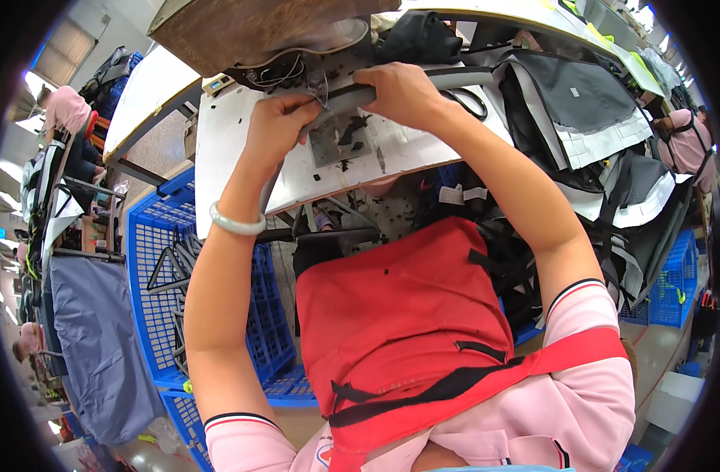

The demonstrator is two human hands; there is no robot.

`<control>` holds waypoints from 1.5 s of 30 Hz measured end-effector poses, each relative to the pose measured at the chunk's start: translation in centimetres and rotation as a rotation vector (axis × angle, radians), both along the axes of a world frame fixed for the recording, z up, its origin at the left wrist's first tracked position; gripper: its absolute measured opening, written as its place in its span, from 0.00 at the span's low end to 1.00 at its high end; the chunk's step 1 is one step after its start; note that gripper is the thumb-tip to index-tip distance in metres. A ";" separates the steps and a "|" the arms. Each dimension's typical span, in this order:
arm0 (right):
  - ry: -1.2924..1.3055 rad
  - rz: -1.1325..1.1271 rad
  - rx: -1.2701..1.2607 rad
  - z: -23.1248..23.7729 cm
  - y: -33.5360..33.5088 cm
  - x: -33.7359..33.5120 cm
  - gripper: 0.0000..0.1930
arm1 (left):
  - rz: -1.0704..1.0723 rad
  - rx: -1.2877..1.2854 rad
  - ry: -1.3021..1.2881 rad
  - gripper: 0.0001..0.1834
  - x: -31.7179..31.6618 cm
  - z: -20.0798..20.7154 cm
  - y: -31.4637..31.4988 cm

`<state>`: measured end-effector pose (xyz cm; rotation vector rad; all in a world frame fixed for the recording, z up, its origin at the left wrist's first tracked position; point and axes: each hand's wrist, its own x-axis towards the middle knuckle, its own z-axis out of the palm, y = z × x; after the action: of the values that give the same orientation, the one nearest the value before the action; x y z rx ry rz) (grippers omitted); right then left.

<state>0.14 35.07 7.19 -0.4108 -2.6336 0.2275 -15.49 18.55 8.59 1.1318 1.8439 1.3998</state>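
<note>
A sewing machine point(257, 31) with a worn brown head stands at the far side of the white table point(234, 169). Just left of its needle area, my left hand point(281, 126) pinches the end of a grey fabric strip point(462, 77). My right hand point(407, 94) grips the same strip to the right of the needle, fingers closed over it. From there the strip runs rightward toward a pile of panels. Its part right under the machine is partly hidden. Black scraps point(352, 130) lie around the metal plate point(320, 149) in front of the hands.
Grey-and-white fabric panels point(572, 94) are heaped at the right. A blue crate point(155, 315) with dark frame-like loops point(175, 271) stands at the left, beside a blue-grey cloth point(100, 338). Another blue crate point(674, 275) sits at the right. People work farther off on both sides.
</note>
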 end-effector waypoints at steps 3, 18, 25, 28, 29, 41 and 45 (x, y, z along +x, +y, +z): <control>0.044 -0.153 -0.042 0.6 0.9 0.8 0.21 | 0.100 0.037 0.008 0.14 -1.5 -0.5 -1.2; -0.629 0.388 0.046 -4.0 -14.6 4.1 0.06 | -0.371 -0.126 -0.068 0.17 4.8 -7.7 -6.3; -0.448 0.252 -0.310 2.6 -8.9 8.9 0.22 | -0.448 -0.306 -0.144 0.14 7.3 -5.8 -11.6; -0.352 0.367 -0.394 4.3 -9.5 9.6 0.28 | -0.486 -0.496 -0.149 0.16 7.5 1.9 -11.8; -0.291 0.440 -0.387 5.0 -9.9 9.8 0.29 | -0.531 -0.391 -0.081 0.18 7.6 3.4 -12.0; -0.332 0.353 0.031 7.3 -9.5 10.9 0.17 | 0.077 0.464 0.589 0.43 11.3 -6.3 -8.7; -0.278 0.315 0.106 6.9 -7.7 11.2 0.17 | -0.139 0.242 -0.016 0.28 10.9 -4.8 -8.0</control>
<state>11.33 27.40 14.06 0.0133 -2.9610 0.1366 -4.64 10.50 3.78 1.3359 1.5822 1.5753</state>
